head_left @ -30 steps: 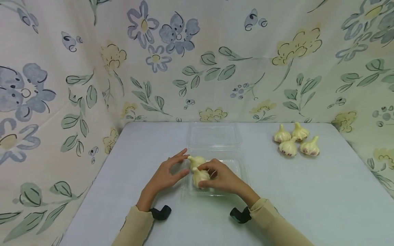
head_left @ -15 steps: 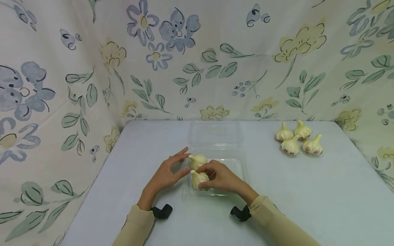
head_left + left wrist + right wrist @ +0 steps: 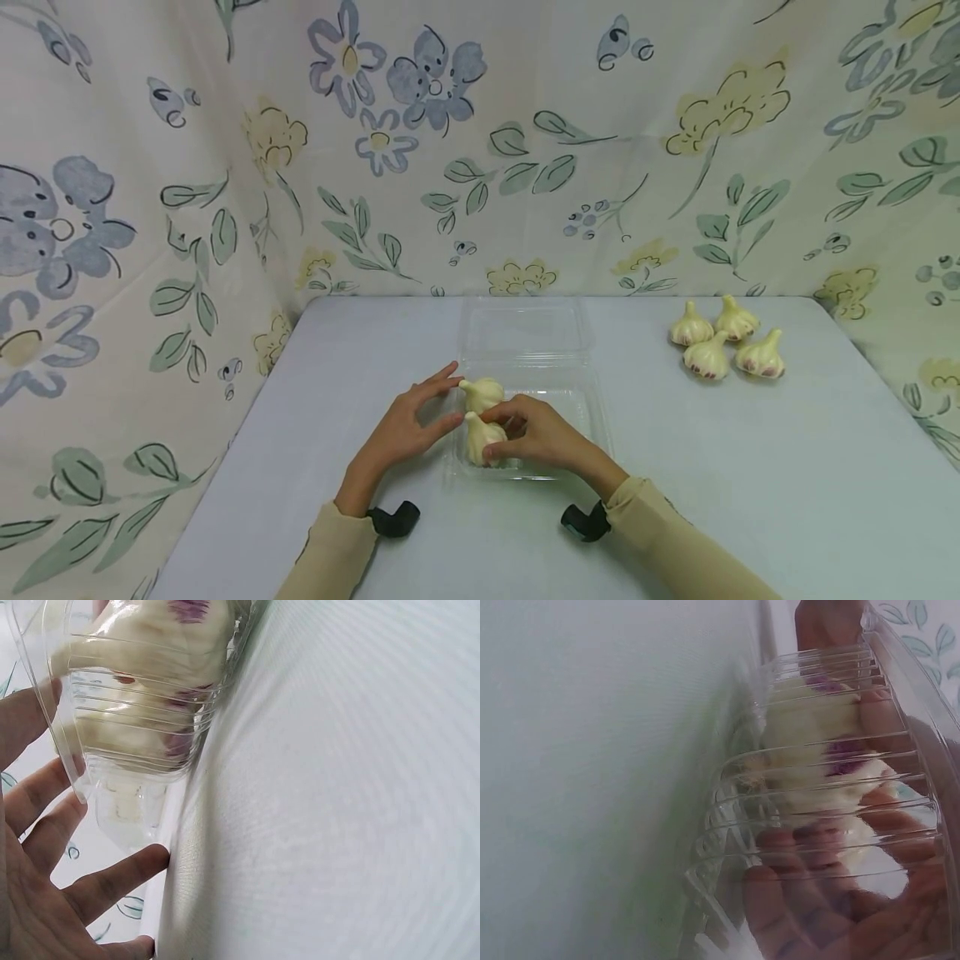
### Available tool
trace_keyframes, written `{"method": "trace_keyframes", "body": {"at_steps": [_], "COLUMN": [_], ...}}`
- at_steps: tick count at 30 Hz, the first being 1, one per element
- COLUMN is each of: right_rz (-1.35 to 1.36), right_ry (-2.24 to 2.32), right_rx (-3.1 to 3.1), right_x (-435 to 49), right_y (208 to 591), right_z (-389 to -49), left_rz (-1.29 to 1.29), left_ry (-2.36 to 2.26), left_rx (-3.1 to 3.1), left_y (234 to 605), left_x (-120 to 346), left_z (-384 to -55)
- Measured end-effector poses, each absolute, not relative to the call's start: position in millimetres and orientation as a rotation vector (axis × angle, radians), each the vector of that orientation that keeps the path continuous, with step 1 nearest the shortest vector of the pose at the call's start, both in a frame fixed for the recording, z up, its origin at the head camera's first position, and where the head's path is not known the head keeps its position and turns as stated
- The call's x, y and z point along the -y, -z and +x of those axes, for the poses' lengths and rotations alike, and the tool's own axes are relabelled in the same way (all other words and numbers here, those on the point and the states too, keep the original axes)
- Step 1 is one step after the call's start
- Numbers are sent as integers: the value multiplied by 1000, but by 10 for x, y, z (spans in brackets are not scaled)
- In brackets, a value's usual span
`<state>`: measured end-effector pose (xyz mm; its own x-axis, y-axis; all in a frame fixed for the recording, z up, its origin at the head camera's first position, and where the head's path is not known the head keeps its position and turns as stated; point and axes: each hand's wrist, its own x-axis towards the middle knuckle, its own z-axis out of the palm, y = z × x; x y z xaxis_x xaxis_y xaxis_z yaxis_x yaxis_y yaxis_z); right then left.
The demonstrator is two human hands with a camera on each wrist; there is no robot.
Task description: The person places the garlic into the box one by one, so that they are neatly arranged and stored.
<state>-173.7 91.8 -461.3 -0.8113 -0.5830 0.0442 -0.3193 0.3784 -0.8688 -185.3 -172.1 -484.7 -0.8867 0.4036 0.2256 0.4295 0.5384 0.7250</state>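
A clear plastic clamshell box [image 3: 555, 477] lies with its lid folded back, and two garlic bulbs sit along its left side. My right hand [image 3: 546, 433] reaches over the box and grips the nearer garlic bulb [image 3: 480, 443] between thumb and fingers, its stem pointing up. Behind it rests the farther garlic bulb [image 3: 486, 393], stem toward the left. My left hand [image 3: 403, 427] is spread at the box's left edge; in the left wrist view its straight fingertips touch the clear rim [image 3: 73, 769]. Through the ribbed wall, the right wrist view shows the right fingers [image 3: 769, 896] inside the box.
Several more garlic bulbs [image 3: 707, 358] stand grouped at the back right of the white table [image 3: 712, 467]. The transparent lid [image 3: 525, 327] lies flat behind the box, near the table's far edge. A floral curtain [image 3: 517, 208] hangs behind and at the sides.
The nearer garlic bulb, held by the right hand, has shifted slightly left toward the box's side wall and stands more upright. My left hand has stayed put.
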Motion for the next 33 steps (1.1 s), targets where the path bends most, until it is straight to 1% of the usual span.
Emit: {"method": "trace_keyframes", "body": {"at_steps": [5,17,33], "right_rz": [-806,-927,-945], "right_ry": [1380,1359,1331], "right_rx": [-2331,-2318,-2421], "right_x": [-943,-1024,-1002], "right_y": [4603,4545,4566], "right_z": [-1739,-1765,-1740], "left_rz": [-733,-744,-747], "left_ry": [1313,1315,1326], "left_rx": [2731,2714,2712], "left_y": [4860,4859,4865], "left_x": [1717,1723,1725], "left_z": [-1857,-1855,-1846]}}
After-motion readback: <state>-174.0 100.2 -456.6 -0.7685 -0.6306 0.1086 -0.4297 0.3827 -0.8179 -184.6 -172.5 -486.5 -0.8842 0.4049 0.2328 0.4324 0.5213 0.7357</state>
